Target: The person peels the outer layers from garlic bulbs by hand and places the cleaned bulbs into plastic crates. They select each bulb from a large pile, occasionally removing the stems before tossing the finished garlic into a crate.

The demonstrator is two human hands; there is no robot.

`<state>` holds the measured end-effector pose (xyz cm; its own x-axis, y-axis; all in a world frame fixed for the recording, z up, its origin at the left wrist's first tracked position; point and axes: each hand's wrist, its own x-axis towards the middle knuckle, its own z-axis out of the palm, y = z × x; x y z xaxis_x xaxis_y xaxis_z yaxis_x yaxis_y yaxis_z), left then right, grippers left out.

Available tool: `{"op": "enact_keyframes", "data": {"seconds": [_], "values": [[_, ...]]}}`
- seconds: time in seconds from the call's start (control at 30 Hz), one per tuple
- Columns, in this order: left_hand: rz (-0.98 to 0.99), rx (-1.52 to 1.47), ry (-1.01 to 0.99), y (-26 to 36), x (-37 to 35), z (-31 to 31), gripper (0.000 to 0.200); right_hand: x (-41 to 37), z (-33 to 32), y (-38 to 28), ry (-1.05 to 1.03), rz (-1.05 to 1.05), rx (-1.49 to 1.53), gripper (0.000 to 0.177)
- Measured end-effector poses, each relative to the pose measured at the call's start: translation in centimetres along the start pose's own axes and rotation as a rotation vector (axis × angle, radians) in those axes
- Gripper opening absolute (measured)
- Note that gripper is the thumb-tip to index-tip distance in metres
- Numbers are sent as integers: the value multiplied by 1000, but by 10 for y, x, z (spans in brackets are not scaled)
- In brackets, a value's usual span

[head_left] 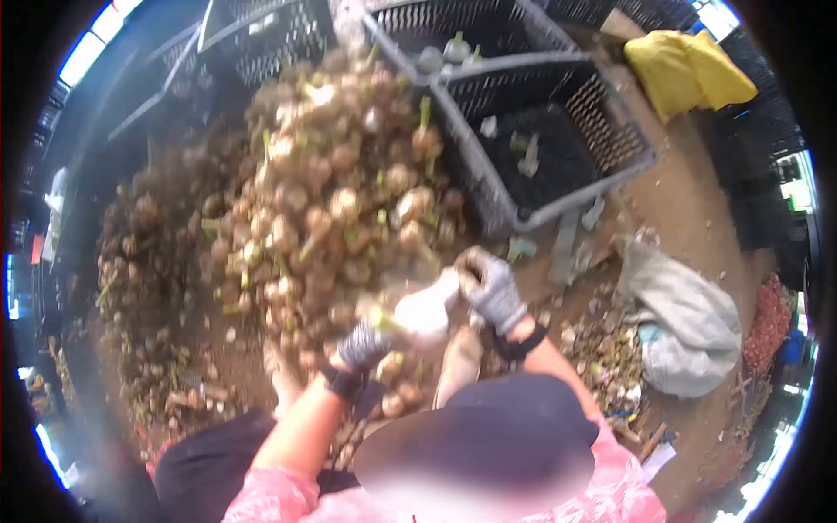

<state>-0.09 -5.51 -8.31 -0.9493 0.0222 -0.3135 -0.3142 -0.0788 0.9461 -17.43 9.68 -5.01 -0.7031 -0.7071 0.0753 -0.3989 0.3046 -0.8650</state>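
Between my two gloved hands is a white bulb, like a peeled onion or garlic, smeared by motion, with a green stem stub at its left end. My left hand, in a grey glove, is closed around the stem end. The fingers of my right hand, also gloved, are bent and pinched at the bulb's narrow upper right end. I cannot make out whether a tool is in them. Just beyond the hands rises a large heap of brown-skinned bulbs with green stubs.
A black crate with a few scraps inside stands beyond my right hand. Behind it, another crate holds several white bulbs. A pale sack and trimmings lie at right. A yellow sack is farther back.
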Motion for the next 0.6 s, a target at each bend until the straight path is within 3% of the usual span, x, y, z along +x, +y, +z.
{"op": "enact_keyframes", "data": {"seconds": [0.07, 0.1, 0.17, 0.2, 0.23, 0.33, 0.37, 0.43, 0.47, 0.5, 0.53, 0.6], "values": [[-85, -246, 44, 49, 10, 6, 60, -1, -2, 20, -228, 258, 748, 29], [15, -245, 22, 38, 16, 5, 63, -2, -10, 13, -346, 436, 1011, 36], [150, -356, 5, 30, 27, 6, 68, -4, -5, 28, -499, 463, 857, 59], [187, -464, 8, 32, 30, 8, 70, -2, -14, 7, -502, 541, 977, 64], [2, -430, 110, 10, 33, 4, 71, -3, -11, 15, -530, 387, 747, 65], [1, -669, 211, 15, 42, 2, 72, -3, -3, 6, -270, 295, 526, 43], [56, -719, 215, 9, 44, 1, 67, -1, 0, 8, -274, 294, 521, 43], [18, -677, 282, 10, 43, 2, 66, 3, 7, 4, -58, 391, 471, 22], [-27, -631, 348, 9, 40, 4, 65, 4, 9, -1, -66, 400, 471, 22], [-60, -347, 242, -9, 42, -5, 62, 7, 8, -5, -55, 326, 330, 19], [-14, -389, 329, 29, 35, 2, 59, 11, 9, -13, -46, 253, 193, 16], [-6, -477, 399, -9, 43, 3, 54, 10, 22, -3, 12, 233, 347, 22]]}}
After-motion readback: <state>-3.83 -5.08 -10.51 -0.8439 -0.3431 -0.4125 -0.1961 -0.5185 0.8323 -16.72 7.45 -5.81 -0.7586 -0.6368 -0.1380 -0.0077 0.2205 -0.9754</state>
